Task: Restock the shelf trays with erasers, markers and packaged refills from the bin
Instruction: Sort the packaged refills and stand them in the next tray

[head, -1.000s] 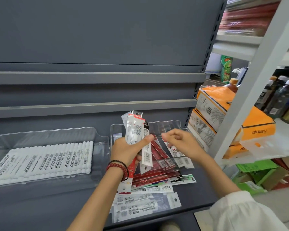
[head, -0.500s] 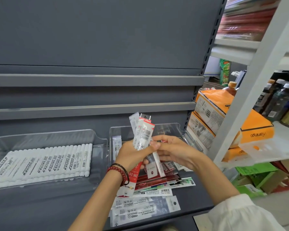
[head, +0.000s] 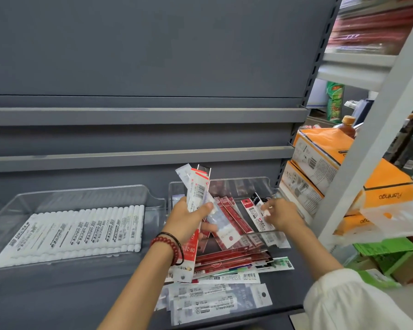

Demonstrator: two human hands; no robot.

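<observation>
Presently, left hand (head: 186, 222) fingers gripping refill packets (head: 197, 186), right hand (head: 283, 216) fingers pinching red packet (head: 254, 211) in tray (head: 248, 181)

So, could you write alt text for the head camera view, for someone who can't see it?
A person's left hand grips a bunch of packaged refills while the right hand pinches one packet in a clear tray on a grey shelf; white markers line the neighbouring tray.

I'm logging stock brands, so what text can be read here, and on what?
"DM-20": red-and-white packet in the left hand.
"M&G": red-topped packet the right hand pinches.
"Raningo", upside down, uncertain: orange box.
Markers, loose packets: print too small to read.
</observation>
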